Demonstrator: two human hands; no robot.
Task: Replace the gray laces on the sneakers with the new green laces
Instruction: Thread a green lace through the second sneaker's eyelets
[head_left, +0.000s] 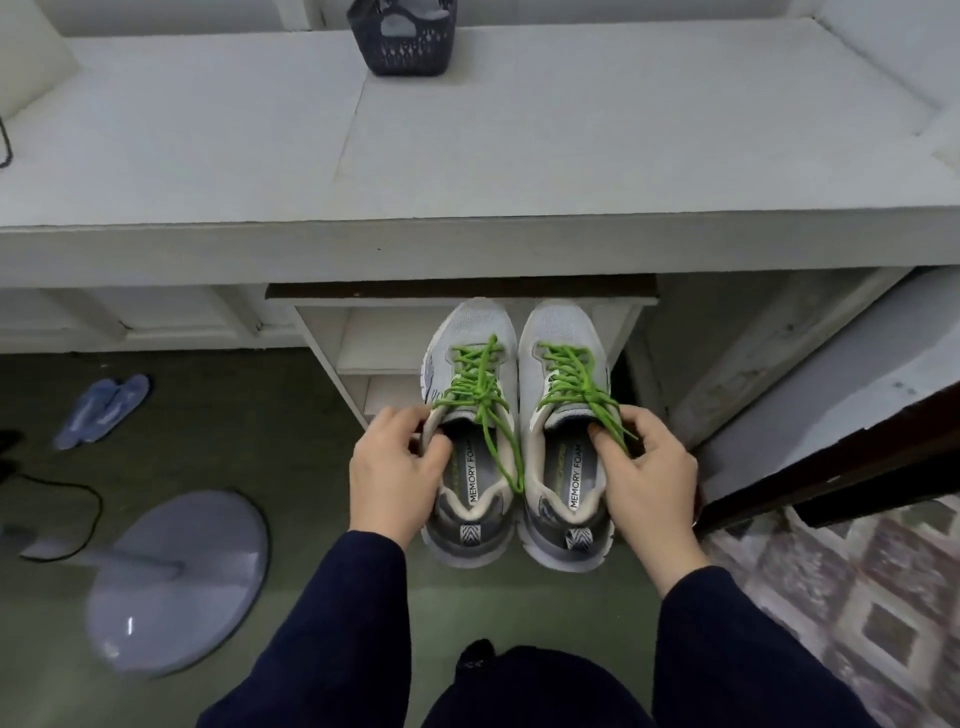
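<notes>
Green floor (291, 441) below white counter (467, 156); dark basket (402, 47) at far edge. Sneakers (475, 327) side by side near low shelf (374, 343), toes far, green laces (478, 384) on both. L hand (395, 467) pinches left shoe's collar; R hand (644, 473), fingers curled, grips right shoe's collar.

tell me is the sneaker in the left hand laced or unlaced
Laced: green lace criss-crosses the sneaker from toe end to collar, one loose end trailing over the opening. The left hand grips its collar.
</notes>
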